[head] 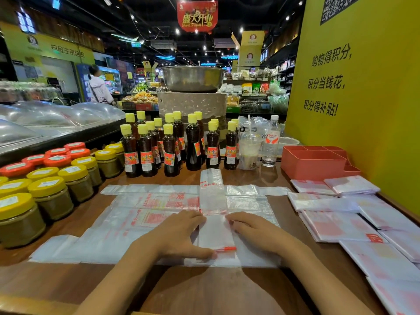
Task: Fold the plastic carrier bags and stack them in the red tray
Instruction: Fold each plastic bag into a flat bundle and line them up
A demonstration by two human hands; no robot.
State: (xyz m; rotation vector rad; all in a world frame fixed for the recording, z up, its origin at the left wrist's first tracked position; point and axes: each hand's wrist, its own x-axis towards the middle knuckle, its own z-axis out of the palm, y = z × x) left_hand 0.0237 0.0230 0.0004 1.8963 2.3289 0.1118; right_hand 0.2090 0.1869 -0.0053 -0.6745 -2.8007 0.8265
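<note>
A clear plastic carrier bag folded into a long narrow strip runs away from me across a flat pile of unfolded bags with red print. My left hand lies flat on the strip's left edge, its thumb pressing the near end. My right hand lies flat on the strip's right edge, fingers straight. The red tray, with several compartments, stands at the back right against the yellow wall, and I see no bags in it.
Folded bags lie in overlapping stacks along the right side of the wooden table. Yellow-capped sauce bottles, yellow- and orange-lidded jars, a drink cup and a water bottle line the back and left.
</note>
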